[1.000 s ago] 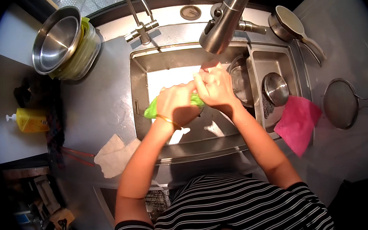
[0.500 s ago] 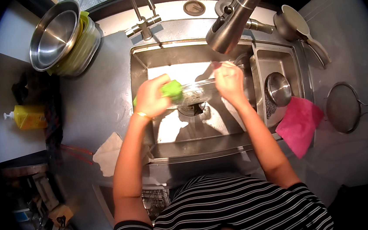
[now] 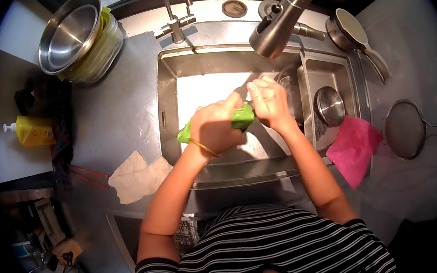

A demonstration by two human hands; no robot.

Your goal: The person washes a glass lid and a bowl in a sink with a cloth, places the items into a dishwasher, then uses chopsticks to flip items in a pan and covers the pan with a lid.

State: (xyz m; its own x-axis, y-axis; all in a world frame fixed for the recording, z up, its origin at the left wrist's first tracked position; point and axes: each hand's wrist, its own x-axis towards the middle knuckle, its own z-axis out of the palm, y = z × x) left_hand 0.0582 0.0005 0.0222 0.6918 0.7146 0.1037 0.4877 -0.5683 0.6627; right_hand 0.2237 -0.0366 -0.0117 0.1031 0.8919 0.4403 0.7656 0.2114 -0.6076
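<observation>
Both hands meet over the sink (image 3: 169, 96). The left hand (image 3: 216, 126) has a closed grip around a green sponge (image 3: 241, 118), which lies long from left to right. The right hand (image 3: 269, 101) is just right of it, pinching something too hidden to tell.

**Item count, sink area**

Hands: 2, left hand (image 3: 217, 129) and right hand (image 3: 270, 101), touching over the sink basin (image 3: 169, 104).
Green sponge (image 3: 240, 119): 1, between the hands.
Steel bowls: 2, a large bowl (image 3: 69, 32) far left of the hands, a small bowl (image 3: 329, 106) just right of them.
Cloths: 2, a pink cloth (image 3: 354, 148) to the right, a white cloth (image 3: 139, 175) lower left.
Yellow soap bottle (image 3: 33, 130): 1, far left.
Strainer (image 3: 405, 129): 1, far right.
Pan (image 3: 349, 29): 1, upper right.
</observation>
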